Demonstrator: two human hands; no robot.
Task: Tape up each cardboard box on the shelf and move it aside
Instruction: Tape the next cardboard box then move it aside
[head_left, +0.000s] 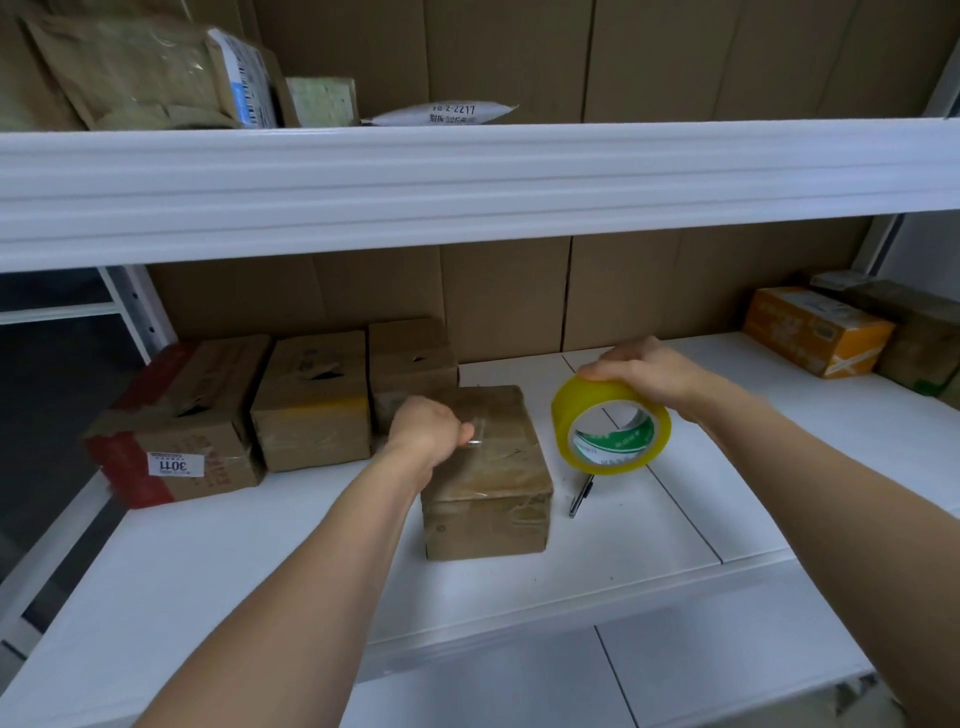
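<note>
A small cardboard box sits in the middle of the white shelf, its top shiny with clear tape. My left hand rests on the box's top left, fingers curled, pinching what looks like a small metallic object or the tape's end against the lid. My right hand grips a yellow tape roll from above, held just right of the box and a little above the shelf. Three more cardboard boxes stand in a row at the left rear.
A dark pen lies on the shelf under the roll. An orange box and a brown box sit at the far right. The upper shelf carries parcels and hangs low overhead. Cardboard sheets line the back wall.
</note>
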